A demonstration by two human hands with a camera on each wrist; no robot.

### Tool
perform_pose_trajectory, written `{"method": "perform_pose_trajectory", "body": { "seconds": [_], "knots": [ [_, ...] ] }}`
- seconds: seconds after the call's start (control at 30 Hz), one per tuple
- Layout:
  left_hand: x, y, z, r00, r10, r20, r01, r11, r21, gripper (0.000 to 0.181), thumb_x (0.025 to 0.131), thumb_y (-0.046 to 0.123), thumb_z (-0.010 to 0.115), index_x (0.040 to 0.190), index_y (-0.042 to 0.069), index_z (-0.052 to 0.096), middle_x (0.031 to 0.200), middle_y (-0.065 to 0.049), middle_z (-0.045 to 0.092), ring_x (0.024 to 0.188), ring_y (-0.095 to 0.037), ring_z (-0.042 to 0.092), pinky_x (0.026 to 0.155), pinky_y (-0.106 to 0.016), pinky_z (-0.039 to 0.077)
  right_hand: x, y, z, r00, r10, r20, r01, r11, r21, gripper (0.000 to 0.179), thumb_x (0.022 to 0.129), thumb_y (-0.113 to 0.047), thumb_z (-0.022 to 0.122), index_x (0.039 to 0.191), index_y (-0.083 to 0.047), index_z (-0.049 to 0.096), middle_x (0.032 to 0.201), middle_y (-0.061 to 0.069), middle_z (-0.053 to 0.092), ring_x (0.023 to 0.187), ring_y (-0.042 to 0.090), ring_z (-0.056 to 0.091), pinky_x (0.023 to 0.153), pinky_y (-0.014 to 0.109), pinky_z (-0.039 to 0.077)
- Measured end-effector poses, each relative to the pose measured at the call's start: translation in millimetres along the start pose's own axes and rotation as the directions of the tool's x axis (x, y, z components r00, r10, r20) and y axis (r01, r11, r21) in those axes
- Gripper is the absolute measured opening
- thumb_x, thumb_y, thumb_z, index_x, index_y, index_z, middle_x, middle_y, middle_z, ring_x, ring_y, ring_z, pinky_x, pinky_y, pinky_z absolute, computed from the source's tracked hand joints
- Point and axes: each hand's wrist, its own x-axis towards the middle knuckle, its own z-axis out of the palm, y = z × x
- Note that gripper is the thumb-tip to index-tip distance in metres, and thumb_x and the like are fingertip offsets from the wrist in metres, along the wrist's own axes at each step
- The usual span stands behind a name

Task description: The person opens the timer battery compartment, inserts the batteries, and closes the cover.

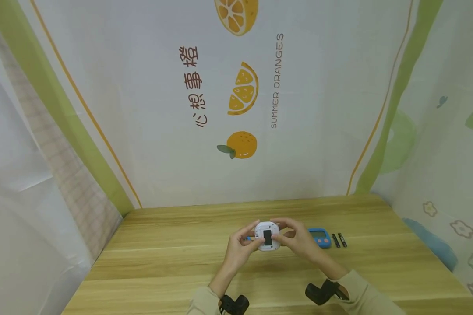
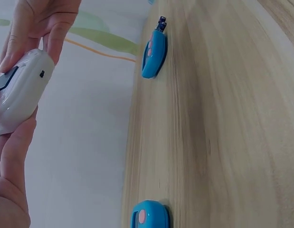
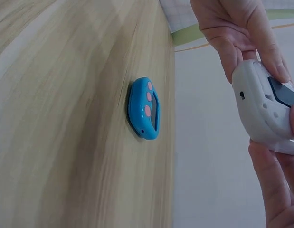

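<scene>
Both hands hold a small white rounded electronic device (image 1: 267,248) up over the table, its back turned towards the head camera. A dark rectangular panel (image 2: 6,80) is set in that back. My left hand (image 1: 238,248) grips the left edge, thumb lying across the back by the panel. From the other side my right hand (image 1: 299,239) holds the right edge, its thumb also at the panel. The side wall (image 3: 253,107) shows a small dark slot. The device's front is hidden.
A blue device with a screen and pink buttons (image 1: 320,238) lies to the right on the wooden table (image 1: 161,262), beside two black batteries (image 1: 339,240). Another blue device (image 3: 143,109) lies on the left, mostly behind my left hand in the head view. A printed curtain (image 1: 299,166) hangs behind.
</scene>
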Motion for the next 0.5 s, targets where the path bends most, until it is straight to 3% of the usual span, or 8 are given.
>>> {"method": "perform_pose_trajectory", "body": {
  "seconds": [0.23,0.5],
  "knots": [
    [5.2,-25.3,-4.1,1.000,-0.023,-0.003,0.023,0.999,-0.028,0.051,0.079,-0.002,0.062,0.126,-0.006,0.043,0.095,-0.024,0.057,0.077,-0.028,0.063,0.068,-0.030,0.054,-1.8,10,1,0.999,-0.045,-0.015,0.044,0.998,-0.038,0.040,0.081,-0.003,0.062,0.116,0.011,0.051,0.098,0.027,0.056,0.066,0.016,0.063,0.057,0.028,0.055],
    [2.9,-20.3,-5.1,0.998,-0.062,-0.012,0.062,0.998,-0.023,0.050,0.079,-0.002,0.063,0.126,-0.004,0.045,0.094,-0.023,0.057,0.075,-0.023,0.063,0.069,-0.029,0.054,-0.3,12,2,1.000,-0.016,-0.010,0.015,0.997,-0.072,0.041,0.081,-0.006,0.063,0.117,0.009,0.052,0.103,0.025,0.058,0.071,0.017,0.062,0.060,0.026,0.054]
  ]
}}
